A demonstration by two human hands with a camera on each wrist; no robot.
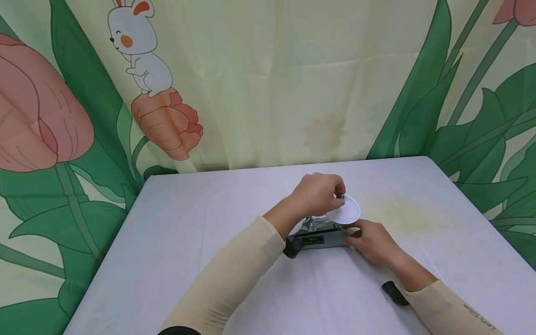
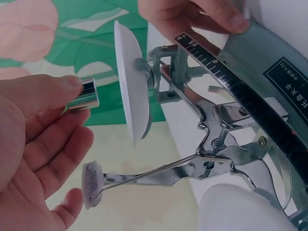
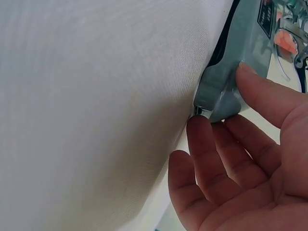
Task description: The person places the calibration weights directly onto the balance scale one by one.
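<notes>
My left hand (image 1: pixel 319 193) pinches a small shiny metal weight (image 2: pixel 85 98) between thumb and fingers. It hovers over the white right-hand pan (image 1: pixel 351 213) of a grey-green tray balance (image 1: pixel 332 239), a gap showing between weight and pan in the left wrist view. At the right end of the balance's base, my right hand (image 1: pixel 371 241) holds on, its thumb (image 3: pixel 260 89) on the face and its fingertips at the lower end. Across the balance runs a black graduated beam (image 2: pixel 231 84). The other white pan (image 2: pixel 238 209) is partly cut off in the left wrist view.
The balance stands on a table (image 1: pixel 188 232) with a white cloth. A curtain (image 1: pixel 259 93) printed with plants and a rabbit hangs behind the far edge. Black devices sit at both wrists, one (image 1: pixel 395 293) beside the right forearm.
</notes>
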